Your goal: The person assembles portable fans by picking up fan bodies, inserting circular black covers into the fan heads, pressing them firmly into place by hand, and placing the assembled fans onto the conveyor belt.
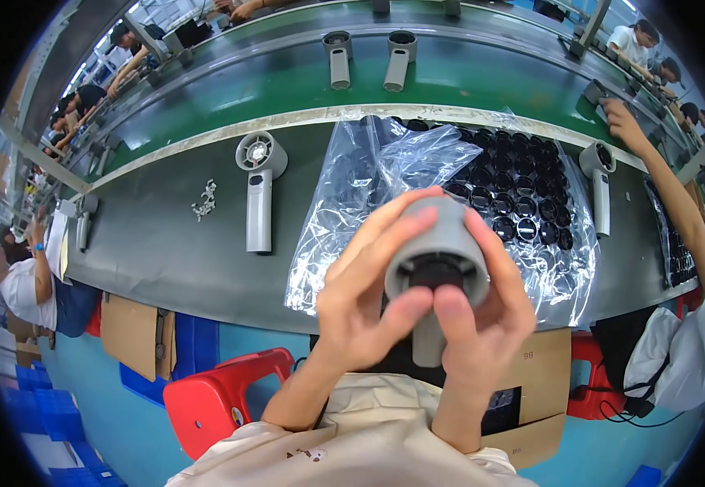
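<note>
Between my two hands is a grey handheld fan (pixel 450 219), its round head tilted so the opening faces me and its handle hanging down. My left hand (pixel 373 284) wraps the left side of the head, and my right hand (pixel 490 316) wraps the right side. Both thumbs press on a black round part (pixel 436 272) inside the opening. Behind the fan, a clear plastic bag (pixel 328 235) lies on the table with rows of black round caps (pixel 523 187) on it. Another grey fan (pixel 261 191) lies to the left, near a small heap of white bits (pixel 204 201).
Beyond the dark work table (pixel 158 252) runs a green conveyor belt (pixel 279 89) carrying two grey fans (pixel 369 61). A further fan (pixel 601 187) lies to the right, near a co-worker's arm (pixel 669 178). A red stool (pixel 206 398) and a cardboard box (pixel 543 373) stand below the table edge.
</note>
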The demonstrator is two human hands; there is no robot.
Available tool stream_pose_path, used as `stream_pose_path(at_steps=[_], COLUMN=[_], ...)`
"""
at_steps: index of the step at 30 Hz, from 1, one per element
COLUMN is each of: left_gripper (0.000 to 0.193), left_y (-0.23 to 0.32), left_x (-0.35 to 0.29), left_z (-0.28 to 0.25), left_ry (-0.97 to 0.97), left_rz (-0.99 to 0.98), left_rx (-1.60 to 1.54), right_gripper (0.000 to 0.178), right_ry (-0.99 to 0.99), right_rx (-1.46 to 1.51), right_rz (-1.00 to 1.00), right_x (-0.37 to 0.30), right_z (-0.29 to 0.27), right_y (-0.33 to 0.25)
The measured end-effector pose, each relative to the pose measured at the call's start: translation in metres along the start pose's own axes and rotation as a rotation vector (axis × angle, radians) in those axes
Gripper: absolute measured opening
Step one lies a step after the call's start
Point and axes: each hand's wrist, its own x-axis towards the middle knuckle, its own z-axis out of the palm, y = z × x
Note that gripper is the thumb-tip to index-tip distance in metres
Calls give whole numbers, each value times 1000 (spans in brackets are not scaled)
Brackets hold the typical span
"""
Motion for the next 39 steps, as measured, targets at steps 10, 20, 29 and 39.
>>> stream_pose_path(at_steps=[10, 20, 29, 39], left_gripper=[54, 66, 62, 41], left_y=[13, 25, 17, 26], left_x=[6, 21, 33, 42], left_z=[0, -29, -42, -49], left_ry=[121, -62, -348, -474], left_rz=[-346, -344, -116, 149], left_rx=[-562, -303, 81, 156], right_gripper=[62, 69, 53, 63], right_ry=[-86, -306, -392, -432], right_rx=[-81, -425, -593, -475], right_rz=[-1, 57, 61, 8], right_x=[3, 25, 31, 26], right_z=[-1, -5, -6, -3], right_y=[-3, -22, -26, -29])
